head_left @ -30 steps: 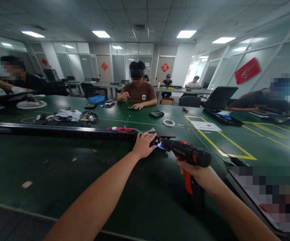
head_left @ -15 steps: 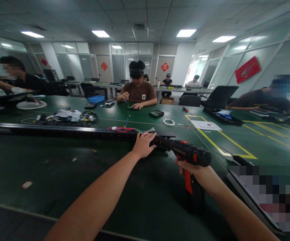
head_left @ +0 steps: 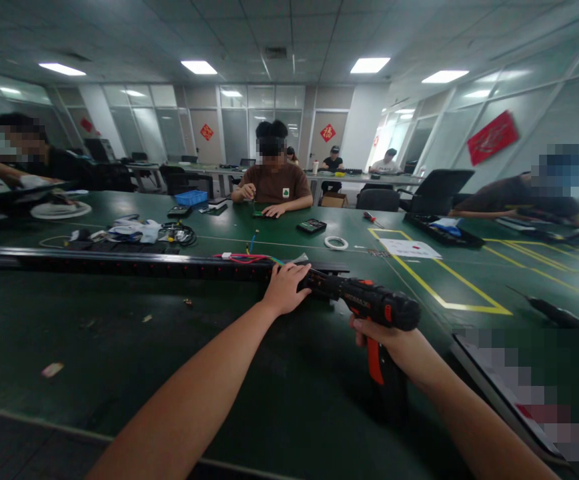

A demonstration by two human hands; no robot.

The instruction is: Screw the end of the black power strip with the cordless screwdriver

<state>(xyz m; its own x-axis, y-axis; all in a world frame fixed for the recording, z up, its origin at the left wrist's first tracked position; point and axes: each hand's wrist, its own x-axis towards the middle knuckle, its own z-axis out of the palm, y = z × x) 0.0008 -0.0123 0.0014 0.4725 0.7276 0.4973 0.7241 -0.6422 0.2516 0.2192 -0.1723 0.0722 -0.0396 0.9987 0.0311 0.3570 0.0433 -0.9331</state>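
Observation:
My right hand (head_left: pixel 387 333) is wrapped around the handle of a black and orange cordless drill (head_left: pixel 377 303), which points left. The nose of the drill meets the right end of a long black rail (head_left: pixel 209 270) lying across the table. Over that end my left hand (head_left: pixel 287 287) grips the rail, fingers on top and thumb on the near side, close to the drill's nose. Red wires (head_left: pixel 244 258) with a white connector lie along the rail's far side, by my left fingers. The drill's tip and whatever it touches cannot be made out.
The green table (head_left: pixel 209 373) carries a cable bundle (head_left: pixel 179 233), a white ring (head_left: pixel 336 243), a screwdriver (head_left: pixel 371 219), paper (head_left: pixel 409 249) and a black tray (head_left: pixel 442 231). A dark pointed tool (head_left: pixel 552 310) is at the right. Opposite, a person (head_left: pixel 274 180) works on a green board.
At the right, the dark pointed tool has shifted farther right, off the yellow tape corner. Both my hands, the drill and the rail keep their places.

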